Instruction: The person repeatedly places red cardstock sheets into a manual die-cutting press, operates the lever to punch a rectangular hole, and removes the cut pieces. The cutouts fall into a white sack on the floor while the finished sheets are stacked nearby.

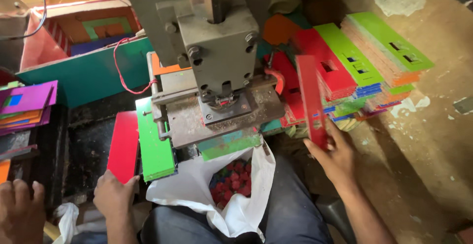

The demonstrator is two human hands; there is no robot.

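Observation:
My right hand (335, 158) holds a long red card strip (311, 101) upright, just right of the grey punch press (217, 62). Behind the strip, stacks of punched red, green and orange cards (354, 62) lean on the floor. My left hand (114, 195) grips the near end of a flat red card stack (123, 143), which lies left of a green card stack (155, 145) on the press bed. A white bag (197, 195) of small red and blue punched pieces (231, 180) sits on my lap below the die.
Another hand (19, 212) rests at the bottom left corner. Purple and orange cards (27, 103) lie at the left. A teal and pink box (79, 66) stands behind the press, with a red wire (120, 71) across it. Dusty floor (433, 140) spreads to the right.

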